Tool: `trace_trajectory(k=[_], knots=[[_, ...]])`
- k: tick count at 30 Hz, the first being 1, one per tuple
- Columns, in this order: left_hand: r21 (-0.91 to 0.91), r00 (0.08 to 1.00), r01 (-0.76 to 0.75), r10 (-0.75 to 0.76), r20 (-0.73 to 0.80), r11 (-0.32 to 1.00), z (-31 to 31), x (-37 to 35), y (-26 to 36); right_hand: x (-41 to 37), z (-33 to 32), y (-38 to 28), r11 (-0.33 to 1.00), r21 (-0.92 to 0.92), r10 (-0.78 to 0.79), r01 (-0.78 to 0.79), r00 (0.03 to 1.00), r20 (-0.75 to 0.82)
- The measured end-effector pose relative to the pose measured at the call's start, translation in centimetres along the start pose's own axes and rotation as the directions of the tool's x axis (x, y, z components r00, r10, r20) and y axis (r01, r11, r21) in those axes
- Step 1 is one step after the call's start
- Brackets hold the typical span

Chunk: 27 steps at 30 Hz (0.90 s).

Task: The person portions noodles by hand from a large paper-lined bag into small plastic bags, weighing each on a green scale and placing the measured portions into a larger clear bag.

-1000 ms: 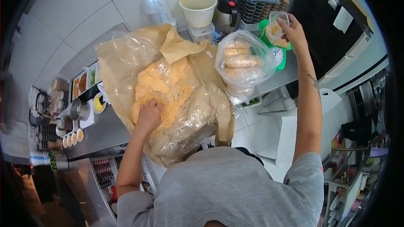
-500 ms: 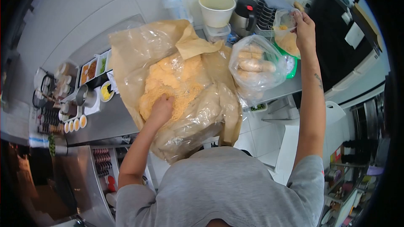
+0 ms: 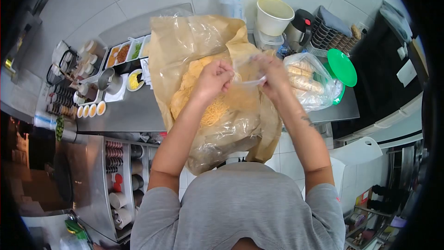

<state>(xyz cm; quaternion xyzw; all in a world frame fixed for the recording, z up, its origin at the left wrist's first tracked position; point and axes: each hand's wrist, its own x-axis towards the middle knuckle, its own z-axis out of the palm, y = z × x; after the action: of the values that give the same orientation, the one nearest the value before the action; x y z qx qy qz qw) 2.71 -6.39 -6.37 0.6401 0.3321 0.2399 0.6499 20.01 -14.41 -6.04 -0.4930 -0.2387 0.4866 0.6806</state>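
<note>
My right hand, smeared by motion, grips a small clear plastic bag above the large brown sack. Close by on the left, my left hand has its fingers pinched together at the near edge of that bag. Motion blur hides what the bag holds. Beneath both hands the sack lies wide open with a clear liner. Inside it is a heap of thin yellow-orange strands, like fine noodles.
At right stand a green scale and a clear bag of bread rolls. A white bucket and thermos stand behind. Topping trays, a yellow-filled bowl and small filled cups are at left.
My right hand has brought the small bag leftward from over the green scale to above the sack. My left hand has risen out of the strands to meet it. The view has shifted.
</note>
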Motion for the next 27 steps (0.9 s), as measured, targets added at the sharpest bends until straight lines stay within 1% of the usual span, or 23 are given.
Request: trace_trajectory(k=[3, 4, 6, 9, 10, 11, 12, 13, 15, 16, 18, 19, 20, 21, 22, 23, 24, 26, 27], knots=[[-0.106, 0.992, -0.121, 0.124, 0.026, 0.987, 0.5, -0.3, 1.4, 0.7, -0.5, 3.9, 0.98, -0.109, 0.179, -0.165, 0.976, 0.127], [0.014, 0.983, -0.178, 0.177, 0.057, 0.984, 0.9, -0.1, 1.1, 0.7, -0.9, 4.5, 0.981, -0.136, 0.155, -0.142, 0.983, 0.097], [0.241, 0.954, -0.295, 0.27, 0.131, 0.925, 1.8, 0.7, 0.1, -0.3, -0.5, 3.6, 0.976, -0.197, 0.103, -0.093, 0.994, 0.043], [0.323, 0.857, -0.494, 0.389, 0.339, 0.807, 2.2, 1.2, -1.2, -0.4, -0.6, 1.2, 0.968, -0.242, -0.022, 0.06, 0.987, 0.157], [0.551, 0.819, -0.571, 0.374, 0.436, 0.608, 1.8, 1.1, -1.3, -0.2, -1.2, 0.5, 0.921, -0.374, -0.044, 0.108, 0.984, 0.174], [0.709, 0.784, -0.618, 0.33, 0.526, 0.339, 0.8, 0.8, -0.8, 0.2, -1.8, -0.2, 0.853, -0.498, -0.066, 0.157, 0.979, 0.195], [0.779, 0.758, -0.626, 0.26, 0.599, 0.028, 0.2, 0.5, 0.1, 0.4, -2.1, -0.9, 0.765, -0.61, -0.087, 0.207, 0.971, 0.221], [0.762, 0.746, -0.643, 0.291, 0.599, 0.081, -0.2, 0.1, 1.3, 0.1, -2.0, -1.3, 0.728, -0.638, -0.15, 0.253, 0.966, 0.212], [0.716, 0.728, -0.672, 0.349, 0.59, 0.188, -0.3, -1.2, 4.2, -2.0, -0.8, -3.3, 0.77, -0.585, -0.188, 0.253, 0.967, 0.171], [0.698, 0.705, -0.687, 0.418, 0.573, 0.2, 0.0, -1.3, 4.6, -2.7, -0.4, -3.7, 0.791, -0.559, -0.197, 0.247, 0.969, 0.15], [0.661, 0.658, -0.714, 0.541, 0.523, 0.231, 0.9, -1.8, 4.6, -0.6, -2.5, -1.3, 0.66, -0.695, -0.212, 0.287, 0.958, 0.194], [0.679, 0.685, -0.702, 0.464, 0.562, 0.215, 0.9, -1.6, 3.2, 0.1, -3.3, -0.1, 0.585, -0.75, -0.221, 0.307, 0.951, 0.218], [0.695, 0.705, -0.693, 0.384, 0.596, 0.195, 0.7, -0.9, 0.7, -0.4, -3.4, 0.4, 0.586, -0.752, -0.219, 0.303, 0.952, 0.214], [0.709, 0.718, -0.685, 0.314, 0.621, 0.164, 0.9, -0.4, 0.7, -0.6, -3.5, 0.4, 0.577, -0.756, -0.227, 0.311, 0.949, 0.218], [0.725, 0.725, -0.663, 0.4, 0.56, 0.188, 0.6, 0.2, 0.9, -0.5, -3.4, 0.0, 0.565, -0.759, -0.241, 0.324, 0.944, 0.224], [0.734, 0.732, -0.641, 0.466, 0.496, 0.225, 0.4, -0.5, 2.1, -1.0, -2.9, -0.1, 0.622, -0.702, -0.321, 0.346, 0.931, 0.174], [0.74, 0.74, -0.616, 0.521, 0.426, 0.271, 0.4, -1.2, 2.6, -1.4, -2.4, -0.6, 0.646, -0.674, -0.328, 0.357, 0.928, 0.177], [0.792, 0.75, -0.531, 0.601, 0.275, 0.3, 1.1, -1.1, 2.9, -1.5, -1.6, -2.0, 0.684, -0.618, -0.346, 0.388, 0.918, 0.193], [0.814, 0.743, -0.487, 0.64, 0.196, 0.316, 1.2, -1.0, 3.0, -1.2, -1.9, -1.9, 0.732, -0.576, -0.295, 0.364, 0.931, 0.214]])
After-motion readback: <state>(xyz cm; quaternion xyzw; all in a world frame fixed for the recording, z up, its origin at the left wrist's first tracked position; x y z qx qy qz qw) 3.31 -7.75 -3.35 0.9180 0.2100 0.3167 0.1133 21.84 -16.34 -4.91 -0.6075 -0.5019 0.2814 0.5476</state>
